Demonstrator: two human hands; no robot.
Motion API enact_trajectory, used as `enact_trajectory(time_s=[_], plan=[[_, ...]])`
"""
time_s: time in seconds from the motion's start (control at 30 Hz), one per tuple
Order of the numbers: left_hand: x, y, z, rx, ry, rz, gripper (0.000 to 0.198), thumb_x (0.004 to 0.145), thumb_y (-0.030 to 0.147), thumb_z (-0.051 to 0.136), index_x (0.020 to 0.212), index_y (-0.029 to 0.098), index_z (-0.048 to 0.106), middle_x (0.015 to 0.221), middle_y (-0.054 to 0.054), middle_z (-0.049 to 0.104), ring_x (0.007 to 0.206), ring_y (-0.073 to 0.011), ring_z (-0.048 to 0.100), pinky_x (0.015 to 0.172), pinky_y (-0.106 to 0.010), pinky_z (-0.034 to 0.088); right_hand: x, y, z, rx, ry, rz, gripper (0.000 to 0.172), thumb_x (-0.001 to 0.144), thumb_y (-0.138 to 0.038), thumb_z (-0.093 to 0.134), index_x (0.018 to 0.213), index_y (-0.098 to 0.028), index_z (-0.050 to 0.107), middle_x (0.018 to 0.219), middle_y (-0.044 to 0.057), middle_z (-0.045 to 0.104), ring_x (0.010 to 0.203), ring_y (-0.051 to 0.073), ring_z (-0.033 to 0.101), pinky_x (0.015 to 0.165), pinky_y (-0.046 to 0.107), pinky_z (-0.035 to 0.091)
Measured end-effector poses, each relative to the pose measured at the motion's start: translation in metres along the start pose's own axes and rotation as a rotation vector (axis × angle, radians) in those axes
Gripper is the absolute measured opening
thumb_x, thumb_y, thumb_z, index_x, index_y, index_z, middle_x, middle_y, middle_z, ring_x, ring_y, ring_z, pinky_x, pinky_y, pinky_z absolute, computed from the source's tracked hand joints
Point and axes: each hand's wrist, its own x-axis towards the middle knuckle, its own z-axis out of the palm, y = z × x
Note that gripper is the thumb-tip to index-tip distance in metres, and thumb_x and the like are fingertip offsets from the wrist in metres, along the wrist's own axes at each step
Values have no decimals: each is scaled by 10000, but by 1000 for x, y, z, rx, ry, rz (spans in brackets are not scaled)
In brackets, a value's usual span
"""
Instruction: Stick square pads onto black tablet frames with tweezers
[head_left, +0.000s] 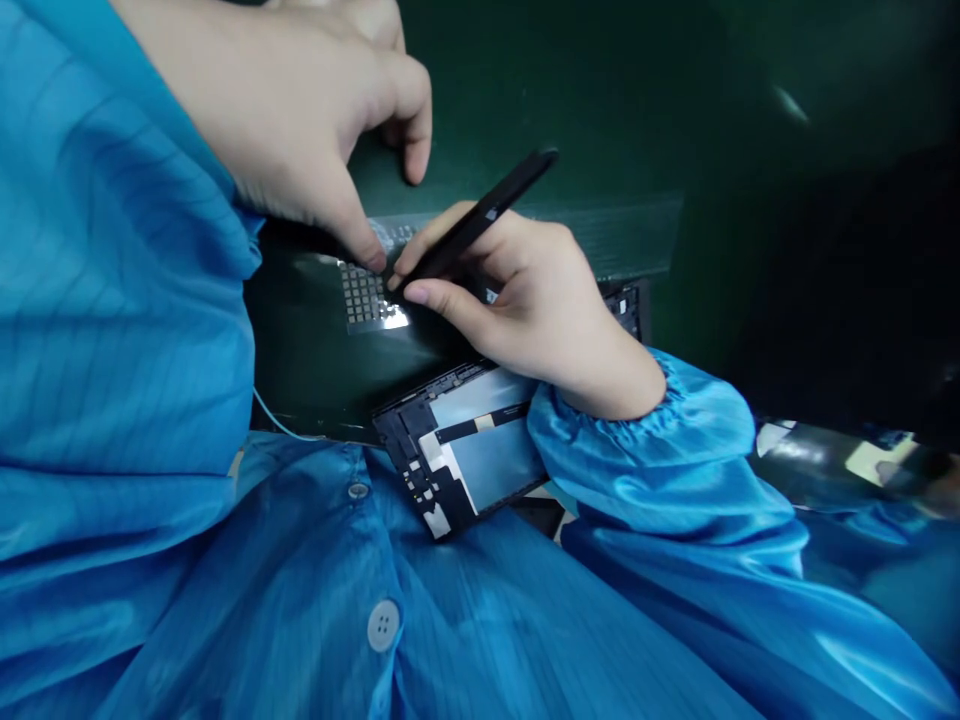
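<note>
My right hand [540, 300] is closed on black tweezers [480, 222]. Their tip points down-left at a clear sheet of small grey square pads [365, 295] on the dark green mat [600, 100]. My left hand [300, 110] reaches in from the upper left, fingers curled, one fingertip pressing on the top edge of the sheet right beside the tweezer tip. An opened device frame [465, 450] with black parts and silvery panels lies under my right wrist at the near edge of the mat.
My blue smock [375, 620] with buttons fills the lower half of the view, and its sleeves cover both forearms. A thin pale cord [274, 415] runs along the mat's near edge. Shiny, blurred items [862, 460] lie at the far right.
</note>
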Motion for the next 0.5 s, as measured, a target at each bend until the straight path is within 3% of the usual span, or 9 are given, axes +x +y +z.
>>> enact_trajectory(time_s=[0.07,0.13,0.2,0.27,0.37,0.5], plan=[[1,-4,2,-25,32,42,1329,456,1152,228,1316,244,679,1205,-59,490,1452,-446,449,1217,-593,420,-2,0,-4,56,-17,-10,276,887,-498,923,996,-279,796,1046,0,850,993,208,810,970,370,699],[2,-9,3,-56,66,85,1423,363,1165,124,1275,236,698,1275,-82,480,1486,-478,413,1226,-619,408,-13,-1,-8,182,65,18,295,918,-529,886,999,-262,789,1001,13,843,898,199,814,884,370,707],[5,-13,4,-65,70,86,1419,317,1162,149,1252,251,705,1365,-101,479,1525,-522,362,1236,-652,396,-35,-2,-12,264,298,48,235,966,-478,850,1017,-257,786,948,17,831,781,179,779,774,349,691],[7,-17,6,-56,69,76,1387,298,1156,180,1225,271,711,1419,-109,491,1525,-536,353,1228,-661,399,-64,1,-12,217,616,30,125,991,-384,832,1014,-270,788,889,8,803,719,162,731,703,317,656],[13,-28,13,-48,137,114,1307,384,1160,197,1193,278,721,1434,-88,517,1491,-478,392,1233,-618,397,-102,11,-6,17,953,8,69,1007,-334,801,1040,-284,767,901,-5,769,750,150,738,695,293,649],[24,-50,24,-9,211,205,1183,452,1133,351,1211,309,731,1419,-56,569,1341,-342,501,1296,-545,316,-116,24,7,-65,954,10,100,1038,-338,767,1102,-274,723,1004,2,786,869,159,814,778,313,697]])
